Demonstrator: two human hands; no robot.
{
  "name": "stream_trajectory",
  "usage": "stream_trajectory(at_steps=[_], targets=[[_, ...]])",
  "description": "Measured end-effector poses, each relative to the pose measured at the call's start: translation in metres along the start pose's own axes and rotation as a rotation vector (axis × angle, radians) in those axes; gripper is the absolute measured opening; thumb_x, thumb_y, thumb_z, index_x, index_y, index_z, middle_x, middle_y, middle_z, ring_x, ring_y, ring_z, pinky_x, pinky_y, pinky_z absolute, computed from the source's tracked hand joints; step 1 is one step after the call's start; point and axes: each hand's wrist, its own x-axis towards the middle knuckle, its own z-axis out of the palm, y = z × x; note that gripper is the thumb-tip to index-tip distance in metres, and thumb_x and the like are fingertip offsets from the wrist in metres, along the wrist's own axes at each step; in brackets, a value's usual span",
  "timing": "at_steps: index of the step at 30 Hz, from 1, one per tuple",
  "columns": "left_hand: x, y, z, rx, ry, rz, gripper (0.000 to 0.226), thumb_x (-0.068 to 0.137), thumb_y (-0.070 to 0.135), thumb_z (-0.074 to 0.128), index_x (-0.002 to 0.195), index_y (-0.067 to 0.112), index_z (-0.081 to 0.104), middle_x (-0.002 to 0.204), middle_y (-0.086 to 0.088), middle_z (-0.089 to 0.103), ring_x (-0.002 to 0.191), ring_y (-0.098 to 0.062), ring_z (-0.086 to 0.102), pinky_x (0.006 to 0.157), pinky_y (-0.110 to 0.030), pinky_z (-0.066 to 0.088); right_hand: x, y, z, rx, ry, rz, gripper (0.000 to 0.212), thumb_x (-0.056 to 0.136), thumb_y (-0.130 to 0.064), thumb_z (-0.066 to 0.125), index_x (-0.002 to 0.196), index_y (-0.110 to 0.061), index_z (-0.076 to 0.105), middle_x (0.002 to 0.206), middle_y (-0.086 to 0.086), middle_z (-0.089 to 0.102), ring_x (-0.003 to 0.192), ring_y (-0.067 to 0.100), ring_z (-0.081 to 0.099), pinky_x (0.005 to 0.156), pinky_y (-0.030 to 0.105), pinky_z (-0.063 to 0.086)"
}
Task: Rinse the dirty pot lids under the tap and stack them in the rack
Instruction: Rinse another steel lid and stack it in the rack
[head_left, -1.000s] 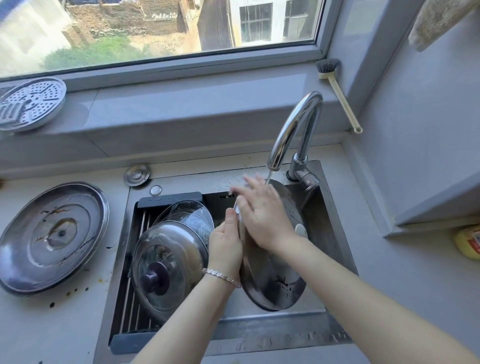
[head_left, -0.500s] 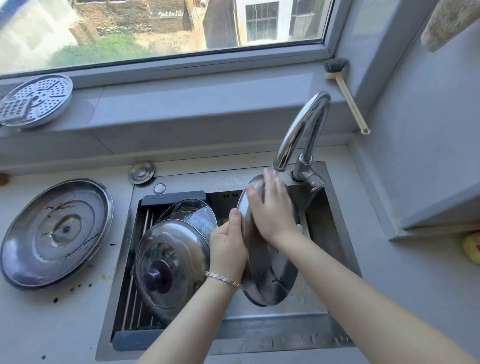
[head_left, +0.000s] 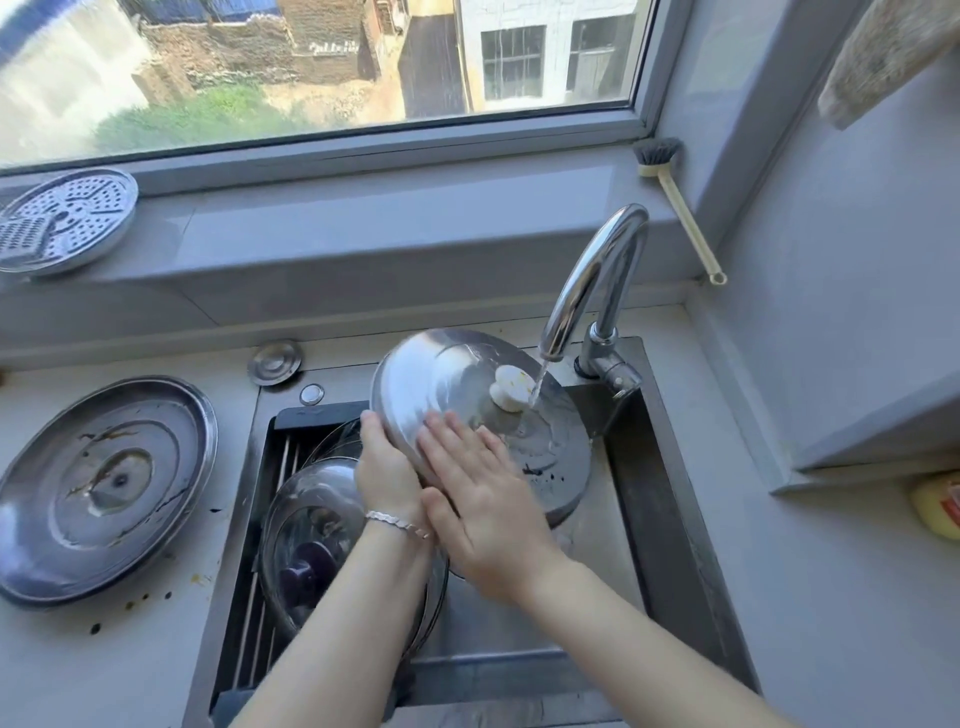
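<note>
Over the sink (head_left: 670, 467), we are holding a domed steel lid (head_left: 441, 384) tilted under the running tap (head_left: 592, 280), the thin stream landing just beside its white knob (head_left: 511, 387). Dark specks are showing on the lid's lower right. Our left hand (head_left: 387, 467) is gripping the lid's left rim, while our right hand (head_left: 483, 504) is lying flat on the wet top, fingers straight and slightly spread. Just beside them, a glass lid (head_left: 311, 525) is leaning in the rack (head_left: 284, 462).
</note>
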Motion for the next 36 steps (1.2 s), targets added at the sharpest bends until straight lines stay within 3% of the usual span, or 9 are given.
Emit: stream_trajectory(at_steps=[3, 5, 12, 16, 20, 25, 30, 34, 36], targets=[[0.000, 0.006, -0.003, -0.095, 0.056, -0.015, 0.047, 0.081, 0.052, 0.049, 0.097, 0.013, 0.069, 0.102, -0.011, 0.071, 0.093, -0.029, 0.068, 0.087, -0.046, 0.054, -0.009, 0.037, -0.008, 0.033, -0.156, 0.166, 0.103, 0.071, -0.085, 0.005, 0.149, -0.019, 0.008, 0.153, -0.011, -0.001, 0.144, 0.007, -0.001, 0.115, 0.023, -0.007], [-0.005, 0.008, -0.003, -0.102, 0.087, 0.018, 0.042, 0.082, 0.051, 0.049, 0.091, 0.015, 0.068, 0.101, -0.009, 0.071, 0.093, -0.028, 0.067, 0.087, -0.046, 0.054, -0.006, 0.041, -0.012, 0.044, -0.158, 0.223, 0.111, 0.065, -0.089, 0.004, 0.149, -0.016, 0.005, 0.150, -0.014, -0.005, 0.141, 0.003, -0.008, 0.116, 0.024, -0.008], [-0.013, 0.022, 0.006, -0.118, 0.200, 0.073, 0.031, 0.092, 0.040, 0.046, 0.073, 0.019, 0.058, 0.075, 0.006, 0.061, 0.069, -0.011, 0.059, 0.068, -0.025, 0.050, -0.015, 0.027, -0.004, 0.008, 0.000, -0.158, 0.053, 0.099, -0.038, 0.017, 0.141, -0.011, 0.033, 0.148, -0.002, 0.027, 0.139, 0.013, 0.022, 0.114, 0.036, 0.015], [-0.029, 0.005, 0.007, -0.054, 0.100, 0.102, 0.035, 0.093, 0.040, 0.045, 0.074, 0.017, 0.063, 0.075, 0.001, 0.066, 0.071, -0.017, 0.064, 0.068, -0.026, 0.054, 0.010, 0.028, -0.021, 0.143, -0.018, 0.124, 0.066, 0.088, -0.047, 0.016, 0.145, -0.015, 0.027, 0.153, -0.008, 0.018, 0.142, 0.003, 0.009, 0.116, 0.041, 0.013], [-0.037, -0.004, 0.006, -0.018, 0.094, 0.147, 0.039, 0.094, 0.036, 0.044, 0.067, 0.015, 0.063, 0.068, 0.001, 0.066, 0.063, -0.014, 0.062, 0.055, -0.020, 0.051, 0.022, 0.014, -0.027, 0.062, -0.163, 0.179, 0.082, 0.076, -0.058, 0.001, 0.149, -0.022, 0.010, 0.153, -0.018, -0.003, 0.141, -0.002, -0.006, 0.113, 0.044, 0.000], [-0.032, -0.006, 0.000, 0.021, 0.210, 0.118, 0.038, 0.093, 0.038, 0.044, 0.071, 0.012, 0.060, 0.069, 0.002, 0.061, 0.072, -0.019, 0.059, 0.077, -0.031, 0.050, -0.015, 0.018, -0.018, 0.075, -0.330, 0.243, 0.086, 0.076, -0.071, 0.001, 0.148, -0.024, -0.005, 0.142, -0.025, -0.022, 0.134, -0.010, -0.016, 0.117, 0.041, -0.006], [-0.036, -0.005, 0.004, -0.003, 0.235, 0.100, 0.038, 0.094, 0.038, 0.041, 0.068, 0.015, 0.057, 0.067, 0.005, 0.058, 0.063, -0.013, 0.056, 0.058, -0.018, 0.050, -0.006, 0.031, -0.020, 0.141, -0.301, 0.261, 0.079, 0.077, -0.063, 0.006, 0.149, -0.029, 0.004, 0.142, -0.029, -0.013, 0.132, -0.015, -0.012, 0.117, 0.038, -0.006], [-0.036, 0.012, 0.010, -0.015, 0.254, 0.147, 0.037, 0.093, 0.039, 0.044, 0.071, 0.014, 0.060, 0.069, 0.006, 0.060, 0.076, -0.018, 0.058, 0.080, -0.032, 0.050, 0.000, 0.023, -0.019, 0.184, -0.218, 0.161, 0.068, 0.087, -0.053, 0.016, 0.147, -0.022, 0.003, 0.147, -0.022, -0.008, 0.137, -0.009, -0.010, 0.116, 0.031, -0.010], [-0.028, 0.023, 0.010, -0.030, 0.338, 0.111, 0.034, 0.093, 0.040, 0.043, 0.083, 0.011, 0.059, 0.078, 0.004, 0.061, 0.082, -0.019, 0.057, 0.077, -0.028, 0.047, -0.009, 0.019, -0.016, 0.128, -0.155, 0.005, 0.065, 0.092, -0.054, 0.019, 0.144, -0.016, 0.009, 0.149, -0.014, 0.005, 0.139, -0.004, -0.002, 0.116, 0.026, -0.005]])
